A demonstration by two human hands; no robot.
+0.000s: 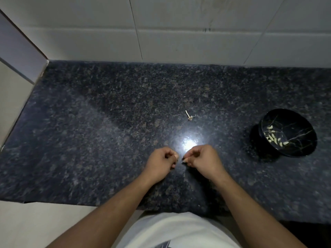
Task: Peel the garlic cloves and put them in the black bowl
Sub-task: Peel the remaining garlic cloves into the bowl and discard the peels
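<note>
My left hand (163, 161) and my right hand (201, 159) hover close together over the middle of the dark granite counter (107, 122), fingers curled and fingertips almost touching. Something small seems pinched between the fingertips, perhaps a garlic clove, but it is mostly hidden. The black bowl (293, 122) with pale vein lines stands at the right, tilted toward me. Several peeled garlic cloves (273, 137) lie inside it.
A dry scrap of garlic stem and skin (189, 116) lies on the counter beyond my hands. A bright light reflection (188, 143) glares just ahead of them. White wall tiles (161, 33) back the counter, and a wall closes the left side.
</note>
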